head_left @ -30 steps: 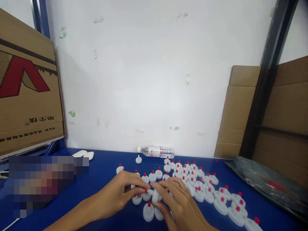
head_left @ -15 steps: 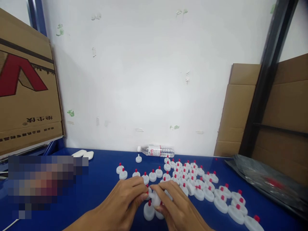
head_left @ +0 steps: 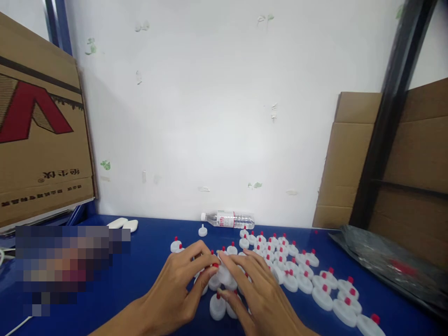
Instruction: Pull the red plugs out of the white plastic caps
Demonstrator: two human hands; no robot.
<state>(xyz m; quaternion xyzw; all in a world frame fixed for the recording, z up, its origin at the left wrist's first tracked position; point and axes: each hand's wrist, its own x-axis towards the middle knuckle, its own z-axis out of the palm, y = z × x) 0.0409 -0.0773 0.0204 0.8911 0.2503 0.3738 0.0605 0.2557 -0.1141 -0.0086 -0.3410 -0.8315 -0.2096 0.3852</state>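
Low in the middle of the view, both hands meet over a white plastic nozzle cap (head_left: 222,274). My left hand (head_left: 185,280) pinches the small red tip cap (head_left: 215,265) at its end between thumb and forefinger. From the other side my right hand (head_left: 261,291) has its fingers around the white base, which they partly hide. Just below stands another white nozzle cap with a red tip (head_left: 217,308), upright on the blue table (head_left: 140,275). More such caps lie close around and partly behind both hands.
Many red-tipped nozzle caps (head_left: 322,297) spread to the right. A nozzle cap without red tip (head_left: 202,230) stands near a lying water bottle (head_left: 229,219). Two white objects (head_left: 130,226) lie back left, beside a blurred patch. Grey plastic bags (head_left: 381,261) lie right; a carton (head_left: 42,121) stands left.
Both hands have risen a little, away from me, with the nozzle cap. The held cap has turned, and my right thumb has moved away from the fingers. The view has shifted slightly.
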